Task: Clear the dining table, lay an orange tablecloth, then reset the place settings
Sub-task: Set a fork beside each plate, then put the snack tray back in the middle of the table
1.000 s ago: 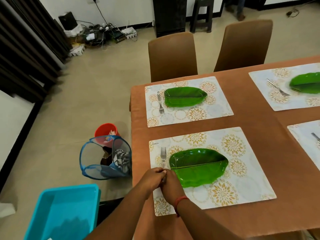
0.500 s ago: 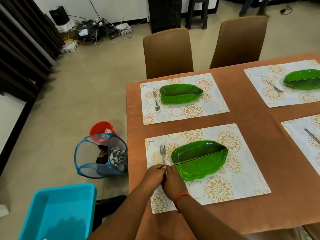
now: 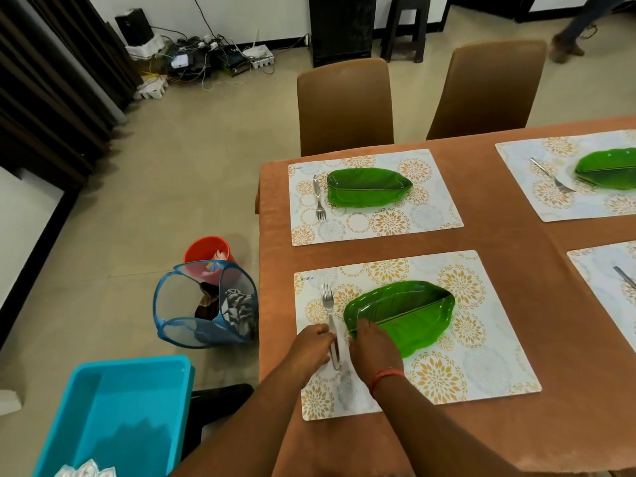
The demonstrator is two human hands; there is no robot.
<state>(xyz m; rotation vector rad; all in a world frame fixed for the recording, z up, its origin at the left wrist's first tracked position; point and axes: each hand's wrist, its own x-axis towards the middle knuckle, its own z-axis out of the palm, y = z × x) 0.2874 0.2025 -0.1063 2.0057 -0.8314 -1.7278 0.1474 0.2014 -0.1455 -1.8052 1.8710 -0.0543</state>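
Note:
An orange-brown tablecloth covers the dining table. On the near floral placemat lie a green leaf-shaped plate and, left of it, a fork. My left hand pinches the fork's handle, which stays flat on the mat. My right hand grips the plate's near-left rim, fingers curled over the edge. A second placemat farther back carries another green plate and fork.
Further settings lie at the right edge. Two brown chairs stand at the far side. On the floor to the left are a turquoise bin, a blue mesh hamper and a red bucket. A person's leg shows top right.
Both hands were together at the fork's handle. My right hand has moved right onto the plate's rim, while my left stays at the fork. The camera has tilted slightly.

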